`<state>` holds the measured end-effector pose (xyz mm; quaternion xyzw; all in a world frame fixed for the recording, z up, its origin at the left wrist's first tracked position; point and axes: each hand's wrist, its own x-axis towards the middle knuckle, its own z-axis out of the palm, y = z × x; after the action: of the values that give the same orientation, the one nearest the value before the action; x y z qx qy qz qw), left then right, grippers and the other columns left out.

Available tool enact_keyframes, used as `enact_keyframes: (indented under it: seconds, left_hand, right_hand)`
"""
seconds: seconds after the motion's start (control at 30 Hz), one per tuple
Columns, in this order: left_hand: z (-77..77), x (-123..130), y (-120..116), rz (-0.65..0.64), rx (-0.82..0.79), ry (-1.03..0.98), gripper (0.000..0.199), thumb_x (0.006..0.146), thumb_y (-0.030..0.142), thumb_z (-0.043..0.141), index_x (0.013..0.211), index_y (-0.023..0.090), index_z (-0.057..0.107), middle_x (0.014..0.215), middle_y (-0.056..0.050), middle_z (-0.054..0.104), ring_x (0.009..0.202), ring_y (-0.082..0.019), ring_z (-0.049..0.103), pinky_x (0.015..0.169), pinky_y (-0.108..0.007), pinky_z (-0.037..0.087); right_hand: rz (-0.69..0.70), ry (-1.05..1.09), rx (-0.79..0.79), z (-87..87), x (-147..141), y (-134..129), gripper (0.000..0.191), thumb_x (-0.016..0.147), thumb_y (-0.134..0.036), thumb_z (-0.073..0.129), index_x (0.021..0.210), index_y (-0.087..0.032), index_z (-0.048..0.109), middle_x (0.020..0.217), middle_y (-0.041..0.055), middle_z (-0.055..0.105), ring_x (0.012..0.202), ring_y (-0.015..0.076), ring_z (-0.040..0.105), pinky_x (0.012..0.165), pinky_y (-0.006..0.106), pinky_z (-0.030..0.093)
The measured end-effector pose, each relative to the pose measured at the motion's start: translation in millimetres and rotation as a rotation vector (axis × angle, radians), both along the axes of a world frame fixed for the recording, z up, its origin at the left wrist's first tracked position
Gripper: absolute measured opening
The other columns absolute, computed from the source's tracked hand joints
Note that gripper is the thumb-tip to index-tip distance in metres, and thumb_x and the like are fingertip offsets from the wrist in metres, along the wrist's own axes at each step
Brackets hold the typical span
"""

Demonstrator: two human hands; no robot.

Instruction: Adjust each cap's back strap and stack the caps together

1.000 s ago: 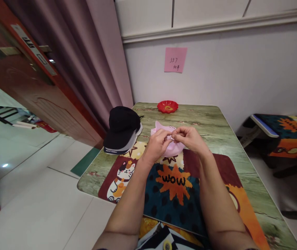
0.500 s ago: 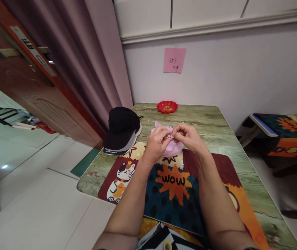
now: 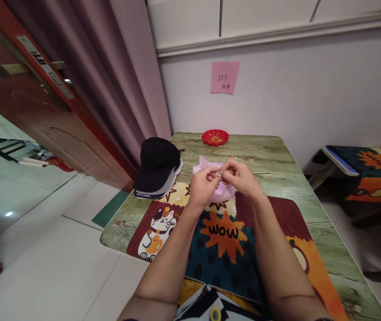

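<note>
My left hand [image 3: 204,183] and my right hand [image 3: 240,177] meet over a pink bowl [image 3: 225,192] with pointed ears at its rim. The fingertips of both hands pinch a small, thin whitish item [image 3: 219,173], too small to name. Fingers cover part of it. The bowl rests on a colourful mat [image 3: 223,254] with a cat picture and the word WOW. My hands hide the bowl's middle.
A black cap [image 3: 157,162] lies at the table's left edge. At the back of the wood-patterned table [image 3: 260,154] is a red scalloped dish [image 3: 215,137]. A pink note [image 3: 224,77] hangs on the wall; a stool [image 3: 374,171] stands at right.
Both hands stay close together over the bowl, with slight shifts of the fingers. The left hand and forearm have moved a little to the right. The whitish item shows slightly more.
</note>
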<state>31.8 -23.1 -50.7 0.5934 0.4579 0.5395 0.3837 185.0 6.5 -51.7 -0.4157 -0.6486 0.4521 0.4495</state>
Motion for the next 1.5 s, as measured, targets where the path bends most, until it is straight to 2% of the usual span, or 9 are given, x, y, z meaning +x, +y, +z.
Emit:
enact_keyframes:
  seconds: [0.13, 0.27, 0.67, 0.73, 0.8, 0.87, 1.07, 1.37, 1.5]
  left_hand:
    - [3.4, 0, 0, -0.049, -0.156, -0.212, 0.024, 0.068, 0.019, 0.076, 0.091, 0.013, 0.073, 0.066, 0.0, 0.065, 0.054, -0.01, 0.061, 0.055, -0.022, 0.05]
    - [7.9, -3, -2, -0.072, -0.239, -0.29, 0.027, 0.07, 0.026, 0.078, 0.091, 0.01, 0.072, 0.066, -0.004, 0.069, 0.056, -0.012, 0.064, 0.059, -0.025, 0.055]
    - [7.6, -14, 0, 0.0, -0.231, -0.348, 0.044, 0.064, 0.025, 0.079, 0.101, 0.014, 0.06, 0.067, 0.004, 0.062, 0.053, -0.009, 0.06, 0.057, -0.023, 0.051]
    - [6.3, -16, 1, 0.015, -0.198, -0.347, 0.043, 0.063, 0.022, 0.077, 0.102, 0.014, 0.059, 0.066, 0.006, 0.06, 0.052, -0.008, 0.056, 0.055, -0.022, 0.047]
    - [5.0, -17, 3, 0.025, -0.17, -0.343, 0.043, 0.062, 0.02, 0.074, 0.102, 0.015, 0.058, 0.066, 0.006, 0.059, 0.051, -0.007, 0.053, 0.055, -0.021, 0.044]
    - [4.0, -17, 4, 0.027, -0.16, -0.336, 0.044, 0.062, 0.018, 0.071, 0.104, 0.015, 0.057, 0.065, 0.007, 0.058, 0.052, -0.007, 0.052, 0.055, -0.021, 0.044]
    - [3.5, -17, 5, 0.055, -0.136, -0.316, 0.045, 0.061, 0.016, 0.066, 0.105, 0.016, 0.056, 0.064, 0.008, 0.057, 0.054, -0.008, 0.052, 0.058, -0.021, 0.041]
    - [0.8, -22, 8, 0.127, -0.182, -0.404, 0.048, 0.06, 0.02, 0.07, 0.105, 0.016, 0.052, 0.066, 0.007, 0.059, 0.051, -0.008, 0.051, 0.056, -0.022, 0.04]
    - [-2.3, -27, 10, 0.217, -0.128, -0.348, 0.044, 0.061, 0.017, 0.065, 0.103, 0.017, 0.052, 0.069, 0.006, 0.06, 0.053, -0.008, 0.052, 0.056, -0.021, 0.039]
  right_hand:
    - [-0.001, 0.02, 0.024, -0.5, 0, 0, 0.014, 0.079, -0.032, 0.068, 0.079, -0.02, 0.06, 0.064, -0.0008, 0.064, 0.055, 0.0133, 0.058, 0.054, 0.026, 0.045]
    - [0.017, 0.009, 0.053, 0.2, 0, -1, 0.016, 0.08, -0.034, 0.068, 0.078, -0.02, 0.06, 0.065, -0.0004, 0.064, 0.056, 0.0136, 0.059, 0.054, 0.026, 0.045]
    - [-0.114, -0.181, 0.266, 6.1, -20, -10, 0.006, 0.082, -0.026, 0.062, 0.079, -0.021, 0.063, 0.072, 0.0011, 0.068, 0.061, 0.0142, 0.06, 0.06, 0.027, 0.045]
    - [-0.066, -0.2, 0.293, 7.2, -19, -11, 0.008, 0.082, -0.025, 0.062, 0.089, -0.021, 0.065, 0.081, 0.0023, 0.07, 0.063, 0.0141, 0.061, 0.062, 0.027, 0.047]
    - [0.017, -0.201, 0.321, 7.9, -17, -11, 0.023, 0.08, -0.022, 0.063, 0.104, -0.022, 0.066, 0.097, 0.0045, 0.072, 0.07, 0.0148, 0.063, 0.066, 0.028, 0.05]
    - [0.046, -0.222, 0.371, 7.6, -16, -9, 0.031, 0.079, -0.019, 0.063, 0.11, -0.023, 0.067, 0.106, 0.0054, 0.071, 0.075, 0.0156, 0.064, 0.07, 0.029, 0.052]
    - [-0.043, -0.3, 0.507, 1.0, -22, -5, 0.023, 0.079, -0.016, 0.062, 0.099, -0.023, 0.071, 0.09, 0.0037, 0.071, 0.066, 0.0148, 0.062, 0.071, 0.031, 0.052]
    - [-0.131, -0.307, 0.517, -5.5, -25, -4, 0.02, 0.079, -0.022, 0.065, 0.099, -0.023, 0.071, 0.09, 0.0049, 0.072, 0.068, 0.017, 0.066, 0.073, 0.032, 0.054]
    - [-0.176, -0.368, 0.542, -3.9, -24, -4, 0.021, 0.077, -0.02, 0.064, 0.097, -0.023, 0.072, 0.083, 0.0034, 0.073, 0.067, 0.018, 0.065, 0.073, 0.032, 0.052]
